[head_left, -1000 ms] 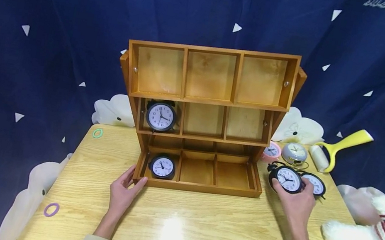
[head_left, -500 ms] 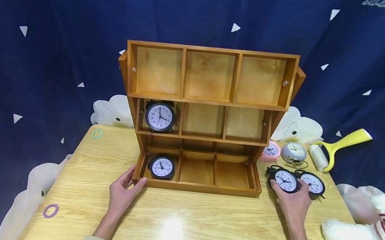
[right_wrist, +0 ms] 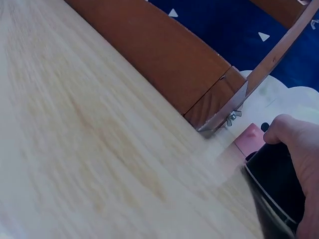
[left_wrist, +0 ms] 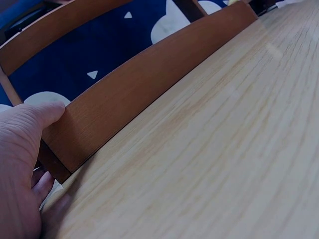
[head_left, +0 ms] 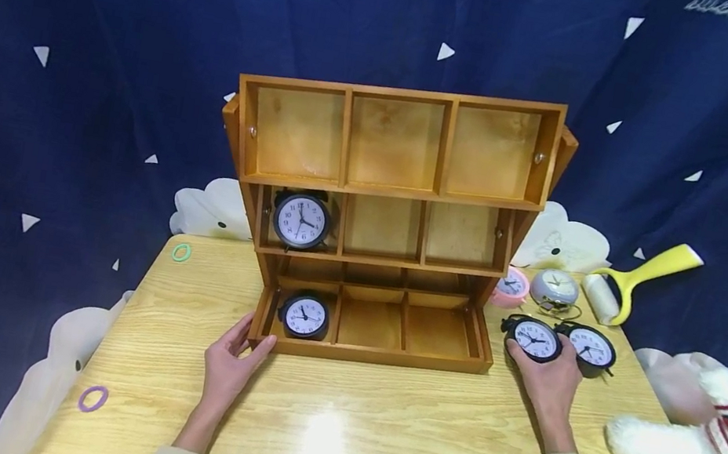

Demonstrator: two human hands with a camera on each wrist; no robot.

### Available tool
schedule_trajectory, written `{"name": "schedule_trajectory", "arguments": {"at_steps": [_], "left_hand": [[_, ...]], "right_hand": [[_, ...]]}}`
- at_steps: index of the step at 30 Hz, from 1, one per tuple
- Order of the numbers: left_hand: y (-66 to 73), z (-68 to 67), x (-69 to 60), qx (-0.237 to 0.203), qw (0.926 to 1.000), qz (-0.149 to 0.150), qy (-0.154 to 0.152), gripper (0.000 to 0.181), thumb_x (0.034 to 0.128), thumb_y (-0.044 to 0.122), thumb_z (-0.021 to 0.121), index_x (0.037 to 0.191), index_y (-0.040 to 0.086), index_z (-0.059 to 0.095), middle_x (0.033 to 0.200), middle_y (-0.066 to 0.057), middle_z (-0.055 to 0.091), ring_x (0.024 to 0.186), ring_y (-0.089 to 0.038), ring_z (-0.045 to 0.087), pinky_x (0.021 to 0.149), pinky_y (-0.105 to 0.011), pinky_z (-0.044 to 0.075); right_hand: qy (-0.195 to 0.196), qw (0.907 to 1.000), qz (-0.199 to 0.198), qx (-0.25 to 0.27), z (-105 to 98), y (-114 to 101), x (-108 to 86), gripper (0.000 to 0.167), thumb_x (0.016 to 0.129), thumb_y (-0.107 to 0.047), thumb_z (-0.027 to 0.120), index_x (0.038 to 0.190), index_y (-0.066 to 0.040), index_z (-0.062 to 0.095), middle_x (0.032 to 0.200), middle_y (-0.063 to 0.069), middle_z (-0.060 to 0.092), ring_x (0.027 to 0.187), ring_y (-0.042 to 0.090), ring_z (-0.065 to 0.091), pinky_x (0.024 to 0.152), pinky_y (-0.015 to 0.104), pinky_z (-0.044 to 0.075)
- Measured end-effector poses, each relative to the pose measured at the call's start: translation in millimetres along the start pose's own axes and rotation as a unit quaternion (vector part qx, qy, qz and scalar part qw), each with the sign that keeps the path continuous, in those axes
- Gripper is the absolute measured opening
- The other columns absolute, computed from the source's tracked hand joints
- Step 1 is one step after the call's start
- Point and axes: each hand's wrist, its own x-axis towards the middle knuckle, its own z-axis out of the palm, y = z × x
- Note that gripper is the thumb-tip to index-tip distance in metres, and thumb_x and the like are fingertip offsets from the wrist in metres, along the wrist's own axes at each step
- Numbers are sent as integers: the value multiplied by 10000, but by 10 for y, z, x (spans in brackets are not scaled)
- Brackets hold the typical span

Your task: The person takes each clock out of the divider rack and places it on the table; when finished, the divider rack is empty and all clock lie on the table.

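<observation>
Clock (head_left: 534, 340), round and black-cased so without a clear long axis, sits at right of the head view, gripped between thumb and fingers of the right hand (head_left: 549, 374), the nearer one. A second black clock (head_left: 591, 349) lies just rightward. The wooden rack (head_left: 379, 356) stands near, leftward, its lower left corner held by the left hand (head_left: 231, 365).
</observation>
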Motion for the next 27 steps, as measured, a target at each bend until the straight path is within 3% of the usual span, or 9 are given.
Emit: {"name": "schedule_trajectory", "arguments": {"at_steps": [2, 7, 11, 14, 16, 19, 23, 27], "left_hand": [[-112, 6, 32, 5, 10000, 55, 46, 652, 864, 100, 873, 1444, -7, 595, 1424, -209, 620, 1335, -295, 590, 998, -113, 484], [-108, 21, 35, -32, 9999, 86, 61, 645, 863, 104, 874, 1440, -1, 603, 1416, -207, 628, 1329, -288, 595, 1018, -124, 476], [48, 18, -8, -88, 9999, 76, 15, 642, 870, 64, 858, 1439, -47, 583, 1418, -247, 610, 1339, -333, 580, 1054, -203, 482], [181, 7, -50, -62, 9999, 92, -23, 637, 874, 47, 847, 1433, -82, 570, 1416, -282, 594, 1344, -379, 564, 1053, -224, 488], [224, 2, -66, -30, 9999, 90, -46, 637, 880, 56, 844, 1435, -86, 566, 1418, -290, 588, 1347, -393, 556, 1049, -203, 485], [244, 3, -74, -13, 9999, 78, -61, 638, 885, 74, 845, 1438, -82, 566, 1422, -291, 586, 1355, -401, 545, 1033, -153, 473], [247, 2, -79, -47, 10000, 26, -53, 633, 881, 85, 852, 1435, -62, 581, 1418, -257, 608, 1348, -359, 568, 1037, -153, 469], [237, -3, -76, -69, 9999, -32, -78, 631, 883, 86, 851, 1438, -51, 583, 1425, -244, 609, 1351, -345, 572, 1074, -221, 470]], "right_hand": [[38, 10000, -83, -11, 20, 19, 17, 896, 780, -356, 919, 1449, 60, 492, 1342, 355, 594, 1222, 527, 560, 1029, 633, 443], [121, 9996, -238, -7, 40, 46, 38, 901, 787, -338, 918, 1475, 51, 484, 1404, 348, 566, 1277, 532, 533, 1082, 630, 423], [224, 9990, -399, 19, 42, 37, 27, 908, 797, -323, 911, 1503, 42, 471, 1463, 341, 525, 1340, 528, 493, 1143, 628, 381], [546, 9956, -721, 233, 37, 12, 12, 874, 793, -266, 912, 1501, 29, 492, 1486, 321, 516, 1374, 512, 474, 1183, 610, 349], [808, 9910, -993, 403, 33, -18, 1, 837, 787, -223, 915, 1488, 11, 524, 1484, 295, 535, 1376, 495, 485, 1202, 558, 355], [989, 9838, -1341, 656, 29, -86, -26, 782, 776, -159, 922, 1462, -16, 575, 1460, 243, 586, 1338, 452, 544, 1180, 361, 412], [544, 9788, -1433, 1357, 36, -203, -93, 742, 813, -24, 876, 1484, -23, 560, 1446, 219, 610, 1320, 329, 593, 1109, 160, 423], [-239, 9675, -1401, 2091, 50, -296, -172, 740, 840, 109, 797, 1512, 41, 495, 1464, 279, 570, 1331, 109, 574, 1137, 180, 424]]}}
